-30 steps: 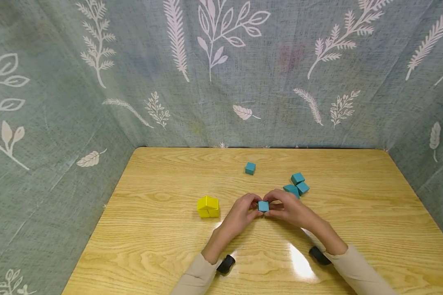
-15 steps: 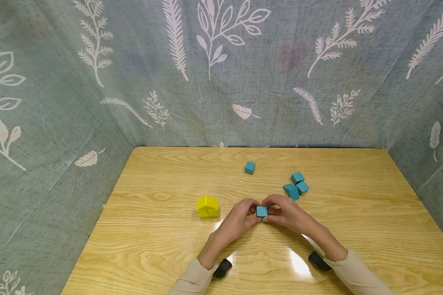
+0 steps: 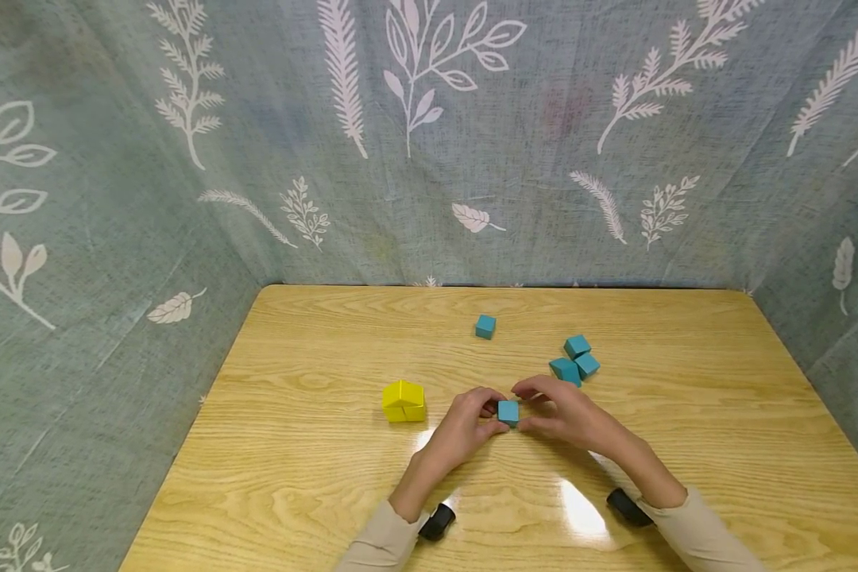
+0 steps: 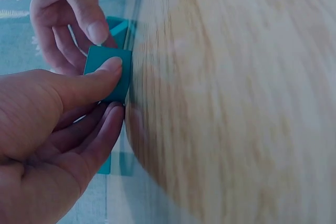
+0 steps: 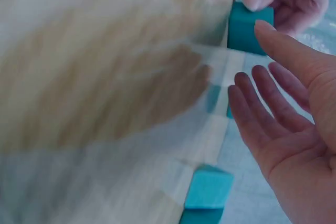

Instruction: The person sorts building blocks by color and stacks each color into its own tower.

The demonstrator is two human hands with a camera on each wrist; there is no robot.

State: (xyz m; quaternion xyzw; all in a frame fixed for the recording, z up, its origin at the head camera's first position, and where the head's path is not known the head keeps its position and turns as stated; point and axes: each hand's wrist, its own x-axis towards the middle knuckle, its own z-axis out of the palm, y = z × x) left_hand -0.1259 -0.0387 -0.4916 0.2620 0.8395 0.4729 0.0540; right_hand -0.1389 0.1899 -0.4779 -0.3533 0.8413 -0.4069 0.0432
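Note:
A small blue cube stands on the wooden table in front of the person, between both hands. The left hand pinches it; in the left wrist view the thumb lies flat on one face, with the fingers curled at its side. On the cube's other side is the right hand, thumb and fingers spread apart. In the right wrist view the palm of the right hand shows with nothing in it, and its thumb tip overlaps the cube's corner.
Left of the hands stands a yellow block stack with a ridged top. Behind the right hand lie two blue cubes and a slanted blue block. Another blue cube sits farther back. Patterned cloth hangs around the table.
Both hands held the blue cube and drew it slightly toward the person. The right hand's fingers have since parted from it, while the left hand keeps its pinch.

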